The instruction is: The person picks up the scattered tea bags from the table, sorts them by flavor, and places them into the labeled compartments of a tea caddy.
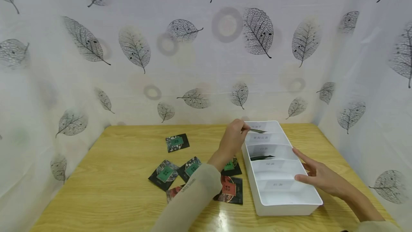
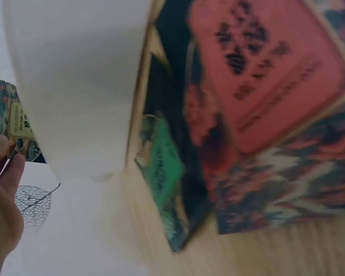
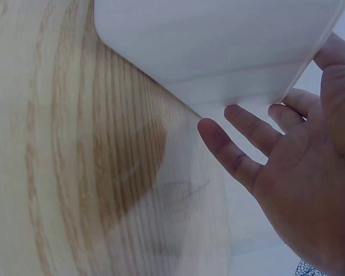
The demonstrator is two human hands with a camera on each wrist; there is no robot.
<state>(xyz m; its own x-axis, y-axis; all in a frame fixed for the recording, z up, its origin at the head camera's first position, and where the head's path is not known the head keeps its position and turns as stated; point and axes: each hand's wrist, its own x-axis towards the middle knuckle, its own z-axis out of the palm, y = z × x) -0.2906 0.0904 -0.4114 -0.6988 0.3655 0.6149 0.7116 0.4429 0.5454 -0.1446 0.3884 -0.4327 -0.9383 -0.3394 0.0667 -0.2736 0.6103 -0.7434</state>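
Note:
My left hand [image 1: 232,137] pinches a tea sachet [image 1: 257,130] over the farthest compartment of a white divided box [image 1: 289,208]. In the left wrist view that sachet shows a yellowish label and a dark floral print, part of it hidden behind the box wall. My right hand [image 1: 322,178] grips the box's right side, thumb over the rim and fingers along the outer wall. The right wrist view shows those fingertips [image 3: 213,131] at the wall. A dark sachet [image 1: 262,157] lies in the middle compartment.
Several tea sachets lie left of the box: one with a red label [image 1: 229,188], others with green labels, such as the far one [image 1: 177,142]. My left forearm [image 1: 193,196] partly covers some. A leaf-patterned curtain [image 1: 206,63] surrounds the wooden table [image 1: 106,189].

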